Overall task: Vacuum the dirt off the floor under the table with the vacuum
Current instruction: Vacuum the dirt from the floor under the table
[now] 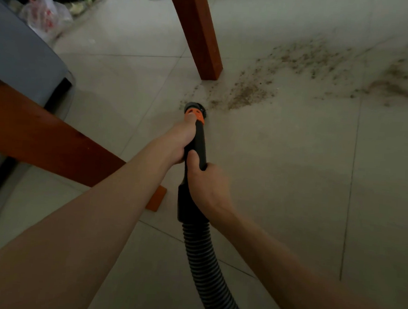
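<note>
Status: early stage, by my read. Brush nozzle (pixel 194 109) sits at near-left edge of dirt (pixel 248 94), just beside far table leg (pixel 197 30). Most dirt remains: band runs right and far, w/ denser pile (pixel 391 87) at far right.

Grip: left hand (pixel 179 140) wraps wand (pixel 199 144) behind orange collar (pixel 197 116); right hand (pixel 207 190) clenches handle nearer the hose (pixel 205 263).

Count: 1 vacuum hose, 1 nozzle, 2 hands, 2 table legs visible (2nd (pixel 54 144) near left), approx. 2 dirt patches.

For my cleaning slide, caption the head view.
Both hands, left hand ahead of right hand, grip the vacuum wand, nozzle at the dirt by a table leg.
</note>
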The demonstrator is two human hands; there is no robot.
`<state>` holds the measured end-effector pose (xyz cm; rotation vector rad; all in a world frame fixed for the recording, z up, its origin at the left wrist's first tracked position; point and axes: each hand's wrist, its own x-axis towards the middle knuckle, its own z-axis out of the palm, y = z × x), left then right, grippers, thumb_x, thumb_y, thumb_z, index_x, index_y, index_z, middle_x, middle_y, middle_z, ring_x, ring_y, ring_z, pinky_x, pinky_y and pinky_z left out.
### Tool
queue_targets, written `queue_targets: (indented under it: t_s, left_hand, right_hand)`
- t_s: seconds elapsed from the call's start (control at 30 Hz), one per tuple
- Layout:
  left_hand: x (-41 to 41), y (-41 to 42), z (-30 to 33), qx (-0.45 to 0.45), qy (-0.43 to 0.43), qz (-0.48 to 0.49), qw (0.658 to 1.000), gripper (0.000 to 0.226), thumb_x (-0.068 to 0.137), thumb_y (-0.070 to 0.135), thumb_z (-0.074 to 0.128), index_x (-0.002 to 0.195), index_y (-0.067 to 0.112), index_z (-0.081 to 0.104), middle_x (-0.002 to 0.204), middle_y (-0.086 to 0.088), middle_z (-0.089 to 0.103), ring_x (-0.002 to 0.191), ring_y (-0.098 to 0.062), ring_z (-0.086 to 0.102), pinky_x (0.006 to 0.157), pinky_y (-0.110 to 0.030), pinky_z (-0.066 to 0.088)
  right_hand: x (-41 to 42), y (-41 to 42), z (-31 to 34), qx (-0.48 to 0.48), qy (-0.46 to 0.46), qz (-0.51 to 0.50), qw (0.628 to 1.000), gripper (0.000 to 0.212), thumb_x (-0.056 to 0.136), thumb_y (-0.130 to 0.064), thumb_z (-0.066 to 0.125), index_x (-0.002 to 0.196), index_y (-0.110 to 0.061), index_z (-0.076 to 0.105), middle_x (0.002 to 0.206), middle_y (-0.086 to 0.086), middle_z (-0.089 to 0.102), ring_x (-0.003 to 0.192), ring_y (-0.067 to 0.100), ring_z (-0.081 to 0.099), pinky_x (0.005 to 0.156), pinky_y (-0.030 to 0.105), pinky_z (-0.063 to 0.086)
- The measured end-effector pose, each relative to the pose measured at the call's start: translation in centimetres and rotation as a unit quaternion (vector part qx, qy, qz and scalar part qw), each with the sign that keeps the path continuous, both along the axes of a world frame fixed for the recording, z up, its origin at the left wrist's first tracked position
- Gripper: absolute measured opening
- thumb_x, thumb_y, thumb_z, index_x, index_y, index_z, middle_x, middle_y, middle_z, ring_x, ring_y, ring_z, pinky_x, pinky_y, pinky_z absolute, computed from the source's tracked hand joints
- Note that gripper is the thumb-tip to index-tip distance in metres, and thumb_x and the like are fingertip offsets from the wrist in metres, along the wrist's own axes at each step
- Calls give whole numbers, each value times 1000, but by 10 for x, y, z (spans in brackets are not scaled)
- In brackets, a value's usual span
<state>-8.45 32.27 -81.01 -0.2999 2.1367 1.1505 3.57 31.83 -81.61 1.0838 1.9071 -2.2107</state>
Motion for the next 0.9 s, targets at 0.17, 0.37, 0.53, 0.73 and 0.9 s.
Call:
queue_targets:
  t_s: [0.17, 0.37, 0.53, 0.73, 0.9]
  left_hand:
    - [-4, 9, -4, 9, 7, -5, 1000, 49, 98, 47, 34, 111, 4, 52, 82, -10, 56, 66, -20, 53, 62, -30, 47]
    - [-21, 6, -12, -5, 36, 11, 999, 57, 97, 49, 35, 129, 5, 48, 113, -12, 61, 87, -25, 57, 73, -32, 48]
    - [-39, 1, -16, -9, 45, 43, 998, 58, 96, 51, 38, 129, 5, 49, 121, -14, 60, 100, -28, 60, 72, -34, 48]
    - [-56, 0, -19, -22, 60, 50, 997, 60, 96, 53, 34, 127, 5, 53, 119, -12, 62, 90, -26, 59, 62, -31, 46]
    - [-66, 2, -19, -12, 63, 67, 996, 56, 95, 52, 38, 125, 7, 53, 113, -11, 63, 71, -21, 58, 55, -29, 44]
  right_hand:
    - [-2, 11, 0, -14, -4, -4, 1000, 44, 97, -49, 38, 74, -13, 52, 64, -1, 55, 53, 11, 54, 45, 18, 43]
    - [-14, 16, -4, -34, 4, 8, 999, 48, 96, -50, 40, 70, -11, 53, 66, 3, 57, 56, 17, 56, 51, 22, 44]
    - [-32, 15, -9, -42, 4, 14, 999, 47, 95, -50, 42, 70, -12, 52, 64, 2, 55, 55, 16, 55, 52, 24, 45]
    - [-53, 17, -15, -19, -3, 36, 999, 49, 95, -52, 40, 72, -11, 54, 67, 2, 57, 54, 15, 54, 50, 22, 44]
    - [-66, 19, -18, -27, 14, 44, 999, 50, 96, -52, 39, 78, -9, 57, 75, 7, 60, 64, 20, 58, 56, 25, 44]
